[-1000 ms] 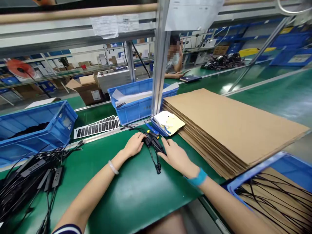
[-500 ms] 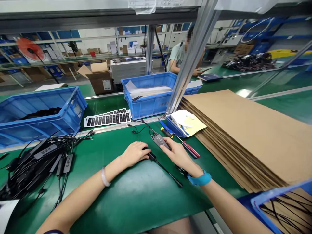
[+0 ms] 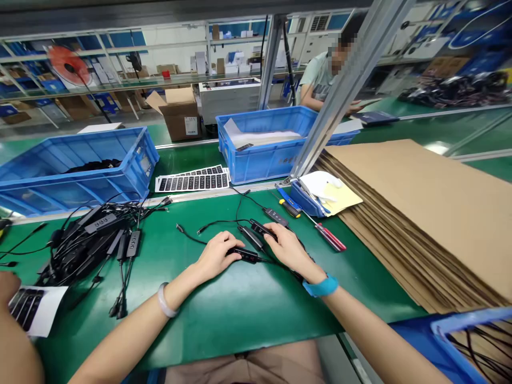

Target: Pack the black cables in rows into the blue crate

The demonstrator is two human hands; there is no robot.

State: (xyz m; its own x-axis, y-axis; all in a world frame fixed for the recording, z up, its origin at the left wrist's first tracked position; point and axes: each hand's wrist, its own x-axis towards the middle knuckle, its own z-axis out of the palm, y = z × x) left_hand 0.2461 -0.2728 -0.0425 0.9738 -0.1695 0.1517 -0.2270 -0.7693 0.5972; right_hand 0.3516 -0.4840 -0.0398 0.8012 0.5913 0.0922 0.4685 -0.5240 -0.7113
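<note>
My left hand lies curled on the green mat, its fingers on a black inline cable control module. My right hand rests beside it, fingers bent over a second black module and its thin cable. A third module lies just beyond, with loose black cables fanning out to the left. A blue band circles my right wrist and a pale bangle my left.
A heap of black cables with modules lies at left, before a blue crate. Label sheets, another blue crate, screwdrivers and stacked cardboard ring the mat. A person sits opposite; someone's hand touches a label sheet at far left.
The view swung left and downward. Both hands slid the modules slightly nearer on the mat, and the modules now lie spread apart instead of bunched.
</note>
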